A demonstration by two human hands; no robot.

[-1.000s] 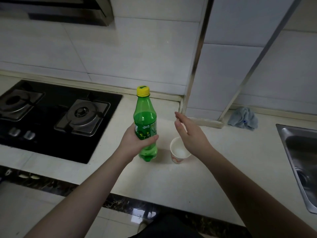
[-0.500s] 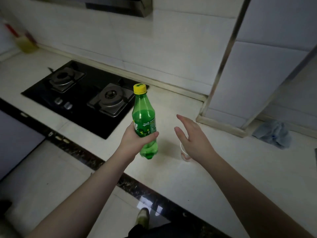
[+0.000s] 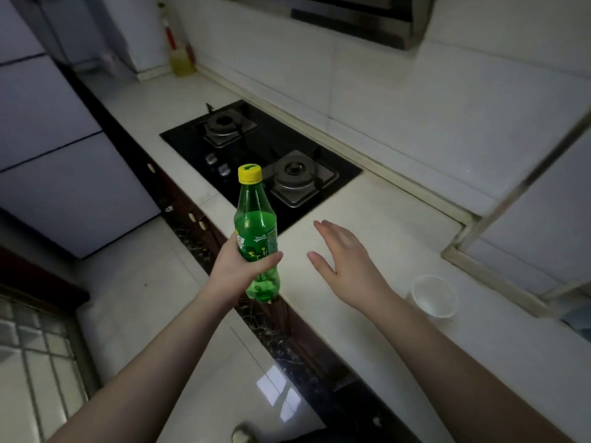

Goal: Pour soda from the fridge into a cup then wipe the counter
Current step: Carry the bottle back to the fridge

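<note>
green soda bottle (image 3: 256, 233) stands upright, capped, gripped round its label by the left hand (image 3: 238, 270); right hand (image 3: 347, 263) hovers flat-fingered beside it, the cup (image 3: 434, 295) on the counter (image 3: 399, 356) beyond.

Soda bottle (image 3: 256, 231): green plastic, yellow cap on, partly full, upright, gripped at label by my left hand (image 3: 238, 266), held off the counter (image 3: 367, 330) edge. Cup (image 3: 433, 295): white paper, upright, open top, on counter to my right, well apart from bottle.
</note>
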